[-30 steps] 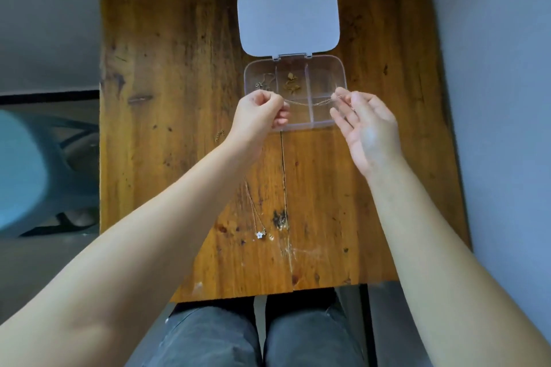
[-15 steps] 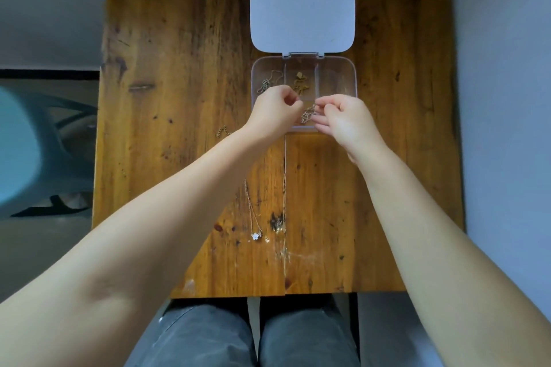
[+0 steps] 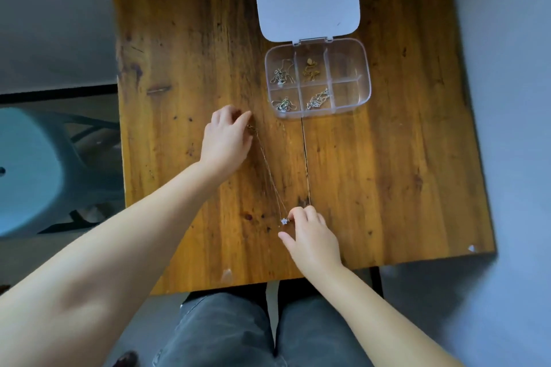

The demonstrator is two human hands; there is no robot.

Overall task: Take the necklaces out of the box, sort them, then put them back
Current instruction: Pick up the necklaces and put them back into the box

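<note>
A clear plastic box (image 3: 365,74) with six compartments lies on the wooden table (image 3: 387,173), its white lid (image 3: 307,0) folded back. Four compartments hold bunched necklaces; the two right ones look empty. A thin chain necklace (image 3: 269,173) with a small flower pendant (image 3: 284,221) lies stretched on the table in front of the box. My left hand (image 3: 226,137) pinches its clasp end at the far left. My right hand (image 3: 313,235) has its fingertips on the chain right beside the pendant.
The table's near edge runs just above my lap (image 3: 262,331). A light blue chair (image 3: 32,170) stands to the left of the table. A grey floor lies to the right.
Both hands have left the box, where they lowered a necklace into the front middle compartment. They moved toward me and now hold the two ends of the necklace lying on the table.
</note>
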